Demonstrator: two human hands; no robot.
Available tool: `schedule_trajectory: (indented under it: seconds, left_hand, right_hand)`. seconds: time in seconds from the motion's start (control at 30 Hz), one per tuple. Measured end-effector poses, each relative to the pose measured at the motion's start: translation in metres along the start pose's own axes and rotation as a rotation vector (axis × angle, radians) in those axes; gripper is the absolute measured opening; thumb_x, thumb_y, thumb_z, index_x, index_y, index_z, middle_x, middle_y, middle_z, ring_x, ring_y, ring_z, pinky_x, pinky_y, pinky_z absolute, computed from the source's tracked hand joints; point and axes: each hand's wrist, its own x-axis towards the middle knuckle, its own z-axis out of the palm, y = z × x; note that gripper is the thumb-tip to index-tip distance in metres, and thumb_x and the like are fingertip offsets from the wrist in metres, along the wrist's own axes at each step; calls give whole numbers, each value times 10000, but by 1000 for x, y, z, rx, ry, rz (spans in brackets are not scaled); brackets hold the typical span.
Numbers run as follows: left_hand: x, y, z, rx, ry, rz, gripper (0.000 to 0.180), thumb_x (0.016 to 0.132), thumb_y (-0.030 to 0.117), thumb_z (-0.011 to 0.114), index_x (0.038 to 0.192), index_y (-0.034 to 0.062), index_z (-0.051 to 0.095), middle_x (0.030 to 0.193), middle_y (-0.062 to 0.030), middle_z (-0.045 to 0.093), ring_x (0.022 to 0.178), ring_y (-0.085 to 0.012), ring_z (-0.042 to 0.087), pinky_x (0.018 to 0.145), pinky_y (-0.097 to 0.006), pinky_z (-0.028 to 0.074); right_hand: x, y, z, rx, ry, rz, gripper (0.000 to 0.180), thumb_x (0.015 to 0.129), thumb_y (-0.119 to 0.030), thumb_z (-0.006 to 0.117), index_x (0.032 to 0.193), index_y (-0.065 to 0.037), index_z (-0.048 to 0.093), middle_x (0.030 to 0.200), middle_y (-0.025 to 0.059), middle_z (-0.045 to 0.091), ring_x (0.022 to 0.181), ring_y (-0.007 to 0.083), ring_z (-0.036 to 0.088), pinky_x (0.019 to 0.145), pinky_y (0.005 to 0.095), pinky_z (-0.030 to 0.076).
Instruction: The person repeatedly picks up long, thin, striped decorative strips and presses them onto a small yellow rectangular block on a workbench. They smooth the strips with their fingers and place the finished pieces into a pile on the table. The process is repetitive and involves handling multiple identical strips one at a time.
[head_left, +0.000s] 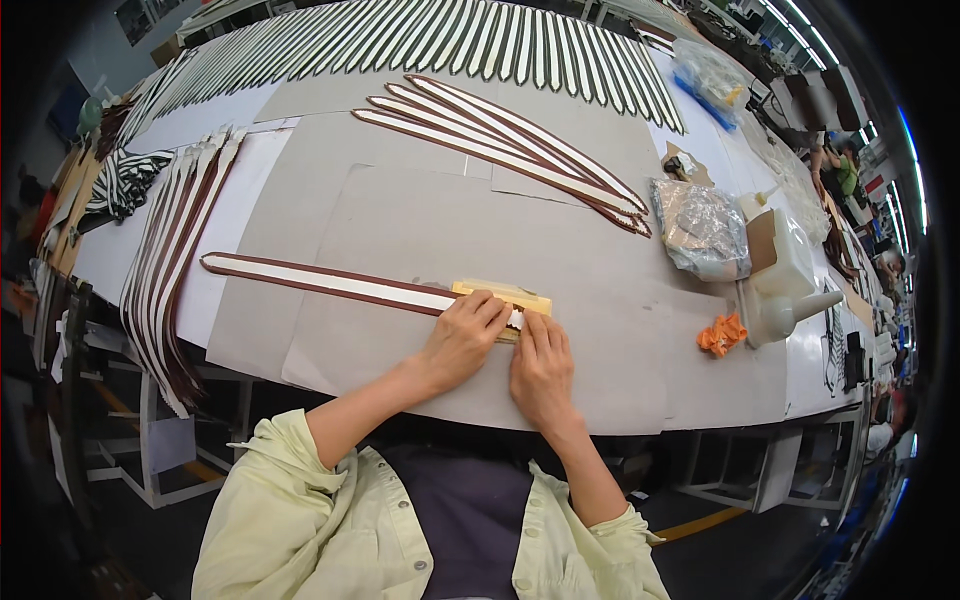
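Observation:
A long brown belt strap (pixel 330 281) with a white middle band lies across the grey table in front of me, its pointed end to the left. Its right end rests over a pale yellow block (pixel 535 303). My left hand (pixel 463 338) is closed on the strap near that end, fingertips pressed down on it. Close beside it, my right hand (pixel 543 368) pinches the very tip of the strap's jagged end. The fingers partly cover the end and the block.
Several similar brown straps (pixel 500 140) fan out beyond my hands; more hang over the left edge (pixel 185 240). A row of dark-edged white straps (pixel 440 40) spans the back. At right are a plastic-wrapped bundle (pixel 702 228), a white squeeze bottle (pixel 785 315) and a crumpled orange piece (pixel 721 336).

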Motion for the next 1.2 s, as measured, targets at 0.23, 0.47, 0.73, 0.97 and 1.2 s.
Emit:
schedule_trajectory:
  seconds: [0.23, 0.47, 0.73, 0.97, 1.2]
  left_hand:
    - [-1, 2, 2, 6, 4, -19, 454, 781, -2, 626, 1231, -38, 675, 1123, -137, 659, 1104, -339, 634, 906, -433, 566]
    - [2, 3, 3, 17, 7, 34, 427, 784, 4, 624, 1203, -61, 674, 1133, -150, 655, 1104, -339, 633, 906, -428, 563]
    - [6, 1, 1, -61, -96, -15, 395, 770, 0, 633, 1157, -64, 680, 1137, -158, 656, 1101, -334, 634, 912, -430, 557]
    - [-30, 12, -28, 1, -37, -37, 529, 748, -47, 631, 1275, -51, 672, 1269, -158, 654, 1231, -349, 602, 1017, -444, 529]
    - [-29, 18, -31, 34, -116, -29, 527, 803, 12, 617, 1325, -40, 653, 1306, -144, 610, 1262, -340, 552, 1061, -458, 465]
  right_hand:
    - [-4, 1, 3, -22, -35, 6, 403, 860, 46, 647, 1243, 165, 609, 1331, 254, 617, 1227, 411, 581, 1042, 493, 488]
    - [1, 3, 0, 5, -21, -52, 348, 776, 52, 635, 1099, 180, 658, 1327, 286, 616, 1201, 425, 598, 1031, 494, 507]
    - [7, 6, -1, -24, -66, -100, 289, 770, 42, 612, 1026, 164, 668, 1293, 304, 631, 1167, 428, 611, 1028, 495, 508]
    - [7, 3, -4, 0, 10, -19, 219, 829, 22, 644, 1028, 110, 666, 1200, 233, 645, 1091, 383, 614, 1011, 480, 482]
    - [18, 8, 0, 203, 53, 195, 70, 912, -48, 693, 940, -27, 632, 1074, 99, 645, 1013, 328, 585, 886, 449, 462]
